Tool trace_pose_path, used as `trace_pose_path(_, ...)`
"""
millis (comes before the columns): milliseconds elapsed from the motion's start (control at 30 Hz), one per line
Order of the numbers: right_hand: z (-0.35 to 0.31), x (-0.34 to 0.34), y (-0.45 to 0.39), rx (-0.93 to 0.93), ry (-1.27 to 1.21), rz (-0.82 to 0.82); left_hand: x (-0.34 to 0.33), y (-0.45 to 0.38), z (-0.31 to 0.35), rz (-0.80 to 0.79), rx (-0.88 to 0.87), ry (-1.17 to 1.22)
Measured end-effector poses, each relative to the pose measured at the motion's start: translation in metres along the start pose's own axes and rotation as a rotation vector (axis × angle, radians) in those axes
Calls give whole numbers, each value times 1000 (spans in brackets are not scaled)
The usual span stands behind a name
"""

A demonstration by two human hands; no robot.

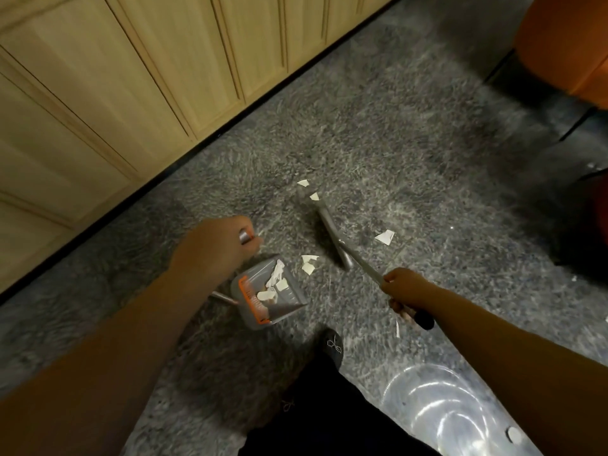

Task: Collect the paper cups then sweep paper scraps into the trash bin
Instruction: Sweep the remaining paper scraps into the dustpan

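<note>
Mid-sweep: left hand [217, 245] clamped on dustpan [269, 291] handle, right hand [406, 289] gripping broom [332, 232]; some scraps [307, 263] panned, several left mid-frame, no cups visible.

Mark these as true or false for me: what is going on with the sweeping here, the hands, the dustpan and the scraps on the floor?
1. The dustpan already has paper scraps in it. True.
2. The right hand is empty. False: it grips the broom handle.
3. White paper scraps lie on the carpet outside the dustpan. True.
4. The floor is bare wood. False: it is grey speckled carpet; the wood belongs to the cabinets along the wall.
5. The left hand holds a paper cup. False: it grips the dustpan's handle; no cup shows in it.
</note>
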State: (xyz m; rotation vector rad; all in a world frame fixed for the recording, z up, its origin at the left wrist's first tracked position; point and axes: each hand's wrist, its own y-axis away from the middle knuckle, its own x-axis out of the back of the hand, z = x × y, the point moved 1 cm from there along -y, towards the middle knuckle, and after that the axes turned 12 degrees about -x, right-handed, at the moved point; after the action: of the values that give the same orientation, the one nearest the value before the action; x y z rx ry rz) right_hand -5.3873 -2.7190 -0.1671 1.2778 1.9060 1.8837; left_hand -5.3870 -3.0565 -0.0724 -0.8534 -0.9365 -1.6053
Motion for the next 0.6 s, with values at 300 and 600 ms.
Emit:
trace_pose_path(300, -17, -15, -1, -12, 74, -232, 5, -31, 13, 3, -1, -40)
trace_pose_path(600, -11, 19, 9, -26, -177, -298, 21, -34, 7, 35, 110, 10)
